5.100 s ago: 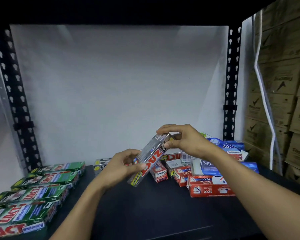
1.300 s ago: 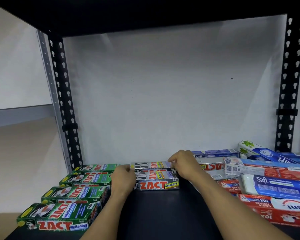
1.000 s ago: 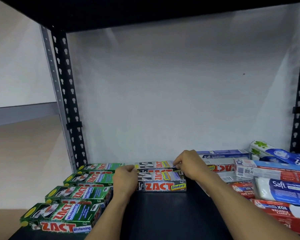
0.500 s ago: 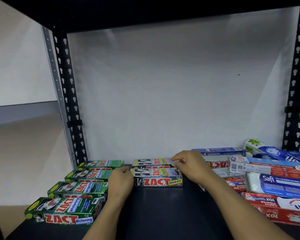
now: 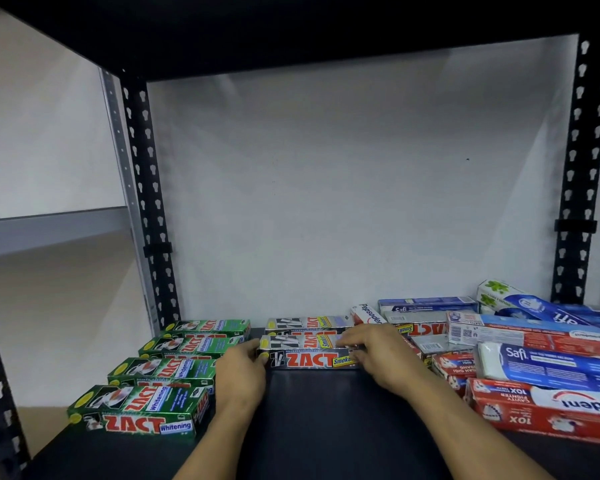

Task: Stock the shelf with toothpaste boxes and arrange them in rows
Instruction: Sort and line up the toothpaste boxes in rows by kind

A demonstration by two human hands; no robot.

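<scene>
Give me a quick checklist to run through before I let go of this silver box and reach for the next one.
1. Front silver box flat on the shelf: ok.
2. Parallel to the back silver box, close in front of it: ok.
3. Grip: left hand holds its left end, right hand its right end: ok.
4. Gap to the green boxes: cannot tell, the left hand covers it.
5. Bare shelf in front for more stock: ok.
6. Spare silver box to fetch: ok, it lies in the pile on the right.
</scene>
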